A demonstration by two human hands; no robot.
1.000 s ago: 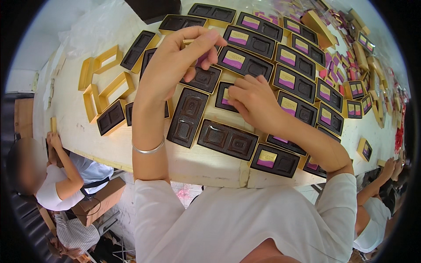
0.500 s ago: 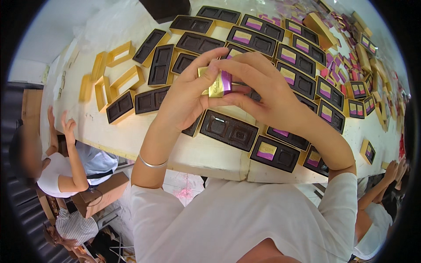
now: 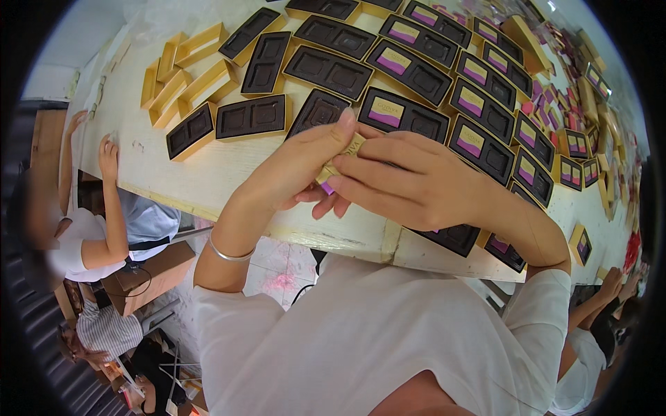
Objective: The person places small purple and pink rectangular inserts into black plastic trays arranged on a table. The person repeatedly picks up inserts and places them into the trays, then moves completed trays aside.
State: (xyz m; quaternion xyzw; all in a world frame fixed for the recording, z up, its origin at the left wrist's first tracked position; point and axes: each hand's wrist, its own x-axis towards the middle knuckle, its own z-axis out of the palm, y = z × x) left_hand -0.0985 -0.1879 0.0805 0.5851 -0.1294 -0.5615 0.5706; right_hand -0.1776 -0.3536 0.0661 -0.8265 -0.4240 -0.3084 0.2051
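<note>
Left hand (image 3: 295,166) in close now, thumb up and fingers curled, pinching a small gold-and-purple foil-wrapped piece (image 3: 353,145) on its gold upper part! The right hand (image 3: 427,177) comes across from the other side, its fingers laid flat together over the piece and meeting the left hand's fingers; its thumb is out of sight, so whether it truly grips or only covers, nobody can tell. The piece sits between the two hands, above the white-topped bench (image 3: 149,170), toward the near edge and about midway along it.

Look at the room: pale bench top shows along the near edge on the left, below the left forearm and out toward the left corner. Behind the hands it's tight, rows of black plastic two-hollow trays in gold card sleeves (image 3: 328,72) packed close toward the far edge and the right. One black tray with a gold-and-purple square in its left hollow (image 3: 404,118) lies just behind the knuckles. Toward the far left corner, hollow gold card frames (image 3: 150,84) stand bunched together.

Now the hard part to read! A purple patch peeks out under the left fingers; one piece or two, no telling. The right hand and forearm block trays near the front edge, leaving one partly covered black tray (image 3: 454,240) poking out. On the far right, the heap of pink and purple wrapped pieces (image 3: 548,114) blurs into the curved rim.
</note>
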